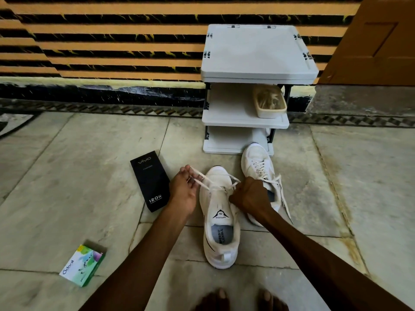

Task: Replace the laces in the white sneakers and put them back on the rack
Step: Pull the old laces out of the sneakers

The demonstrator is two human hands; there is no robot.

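green odonil box [82, 265]: lies on the floor at far left, well apart from the work; no part in the step.
black vivo box [150, 180]: flat on the floor, just beside the left hand; contents not visible.
left hand [183, 189]: fingers curled, pinching one end of the lace [203, 175] and drawing it up and out to the left.
near sneaker [221, 221]: stands on the floor between the two hands, toe towards the rack. white upper, black "speed" mark on the tongue, insole exposed. the lace crosses only at the toe end; the eyelets nearer the tongue appear bare.
right hand [250, 196]: closed to a fist over the shoe's right side; the other end of the lace runs into it, so it is judged to be gripping it.
far sneaker [258, 158]: on the floor just in front of the rack's base, partly behind the right hand. laced up the front, ends loose and trailing on the floor, no bow seen.
rack [258, 52]: white, tiered, against the wall; a tub [269, 101] sits on the middle shelf. no sneaker on it.
progress: judged about halfway. one shoe threaded, the second only begun.
outstanding: finish threading, tie off, shelve both shoes.
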